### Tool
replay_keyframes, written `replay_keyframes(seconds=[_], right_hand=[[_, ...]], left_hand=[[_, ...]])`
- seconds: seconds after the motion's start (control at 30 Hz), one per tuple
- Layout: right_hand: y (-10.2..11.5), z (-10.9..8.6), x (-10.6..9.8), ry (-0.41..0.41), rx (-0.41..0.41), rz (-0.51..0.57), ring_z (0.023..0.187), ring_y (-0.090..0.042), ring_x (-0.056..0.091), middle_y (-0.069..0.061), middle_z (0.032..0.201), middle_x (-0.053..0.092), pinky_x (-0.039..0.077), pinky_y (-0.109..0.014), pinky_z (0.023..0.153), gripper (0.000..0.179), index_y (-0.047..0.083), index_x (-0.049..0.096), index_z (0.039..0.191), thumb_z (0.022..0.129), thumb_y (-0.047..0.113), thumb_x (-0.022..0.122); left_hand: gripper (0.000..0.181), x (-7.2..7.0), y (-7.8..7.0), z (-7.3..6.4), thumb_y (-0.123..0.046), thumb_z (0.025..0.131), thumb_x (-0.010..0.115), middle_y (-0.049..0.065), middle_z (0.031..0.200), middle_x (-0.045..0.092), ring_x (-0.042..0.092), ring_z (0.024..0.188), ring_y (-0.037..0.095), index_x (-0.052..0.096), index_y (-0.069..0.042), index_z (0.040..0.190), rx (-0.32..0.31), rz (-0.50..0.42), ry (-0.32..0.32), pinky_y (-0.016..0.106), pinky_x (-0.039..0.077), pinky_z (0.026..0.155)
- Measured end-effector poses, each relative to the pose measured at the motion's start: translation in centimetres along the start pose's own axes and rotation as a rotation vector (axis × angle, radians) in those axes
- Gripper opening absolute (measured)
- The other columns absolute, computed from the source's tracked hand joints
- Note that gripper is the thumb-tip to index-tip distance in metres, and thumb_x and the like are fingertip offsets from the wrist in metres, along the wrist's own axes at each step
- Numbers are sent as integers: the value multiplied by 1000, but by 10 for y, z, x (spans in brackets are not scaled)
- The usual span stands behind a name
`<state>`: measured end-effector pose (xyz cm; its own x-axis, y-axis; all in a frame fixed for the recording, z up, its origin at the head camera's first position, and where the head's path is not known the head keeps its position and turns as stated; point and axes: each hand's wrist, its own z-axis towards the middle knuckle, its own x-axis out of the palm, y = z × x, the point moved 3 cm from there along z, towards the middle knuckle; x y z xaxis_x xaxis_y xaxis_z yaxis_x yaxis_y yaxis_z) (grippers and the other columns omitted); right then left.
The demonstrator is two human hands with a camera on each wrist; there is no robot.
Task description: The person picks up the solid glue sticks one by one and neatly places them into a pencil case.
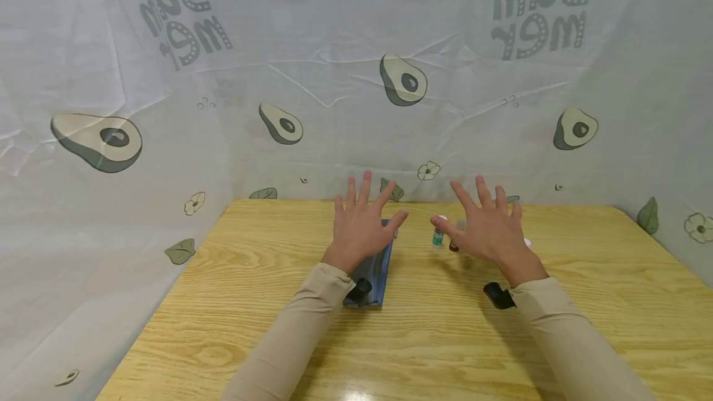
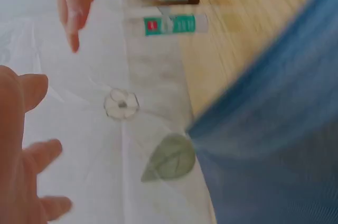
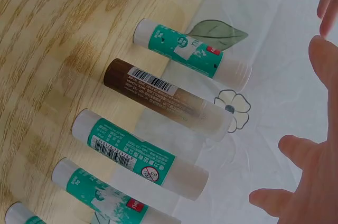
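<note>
Both hands are held up over the table with fingers spread, neither holding anything. My left hand hovers above a blue, fabric-looking case, which it partly hides in the head view. Close up, the case's blue side fills the right of the left wrist view. My right hand is over a row of several upright glue sticks, mostly hidden behind it in the head view. The right wrist view shows green-labelled glue sticks with white ends and one brown glue stick among them.
The wooden table ends at a pale curtain printed with avocados, leaves and flowers. This curtain also hangs along the left and right sides. A black wrist strap piece sticks out from the right sleeve.
</note>
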<state>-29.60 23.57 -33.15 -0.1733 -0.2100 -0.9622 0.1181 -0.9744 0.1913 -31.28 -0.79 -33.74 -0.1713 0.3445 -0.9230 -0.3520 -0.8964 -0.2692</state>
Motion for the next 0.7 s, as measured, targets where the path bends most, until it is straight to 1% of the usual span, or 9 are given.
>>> replay_keyframes(seconds=[0.07, 0.13, 0.23, 0.33, 0.43, 0.5, 0.57, 0.7], right_hand=[[0, 1, 0, 3, -2, 3, 157, -66, 4, -29, 177, 1, 6, -90, 115, 100, 29, 13, 173, 96, 86, 43], [0, 2, 1, 1, -4, 6, 157, -66, 5, -29, 177, 1, 6, -90, 115, 100, 29, 13, 173, 96, 86, 43], [0, 2, 0, -9, -9, 5, 157, -65, 7, -29, 177, 3, 7, -89, 115, 99, 28, 15, 173, 96, 84, 44], [0, 1, -2, -17, -17, -1, 156, -65, 9, -30, 176, 6, 8, -89, 115, 98, 27, 17, 173, 97, 82, 45], [0, 1, -4, -19, -26, -3, 156, -66, 10, -30, 176, 7, 9, -89, 115, 96, 26, 19, 172, 98, 80, 47], [0, 1, -4, -17, -30, -1, 156, -66, 10, -30, 176, 7, 9, -89, 115, 96, 25, 19, 172, 98, 80, 47], [0, 1, -4, -16, -36, -4, 156, -66, 10, -30, 176, 7, 9, -89, 115, 96, 25, 19, 172, 98, 80, 47], [-2, 2, -3, -14, -45, -11, 156, -66, 11, -30, 176, 8, 8, -88, 116, 97, 25, 19, 173, 98, 80, 47]], left_hand=[[71, 0, -1, -2, -71, 106, 40, 8, 182, 3, -1, 167, 42, 24, -42, 169, -13, -44, 28, 76, 19, 127], [72, 0, -1, -7, -71, 106, 41, 8, 182, 2, 0, 167, 43, 24, -42, 169, -33, -99, 76, 79, 20, 124], [72, 1, 3, -20, -70, 106, 43, 11, 181, 5, 5, 166, 49, 24, -41, 170, -83, -153, 182, 83, 26, 118], [73, 3, 11, -38, -67, 107, 44, 17, 180, 11, 16, 162, 55, 25, -37, 170, -137, -117, 292, 81, 36, 113], [76, 8, 19, -54, -67, 106, 45, 20, 178, 16, 27, 157, 56, 24, -33, 171, -173, -60, 374, 77, 45, 107], [81, 11, 23, -61, -70, 104, 46, 20, 178, 18, 31, 156, 55, 24, -31, 171, -178, -34, 395, 73, 48, 105], [86, 14, 24, -66, -73, 102, 47, 20, 177, 18, 32, 156, 55, 23, -28, 171, -181, -30, 405, 73, 48, 106], [90, 18, 24, -70, -75, 100, 48, 22, 177, 20, 32, 156, 55, 22, -26, 172, -184, -15, 417, 72, 47, 108]])
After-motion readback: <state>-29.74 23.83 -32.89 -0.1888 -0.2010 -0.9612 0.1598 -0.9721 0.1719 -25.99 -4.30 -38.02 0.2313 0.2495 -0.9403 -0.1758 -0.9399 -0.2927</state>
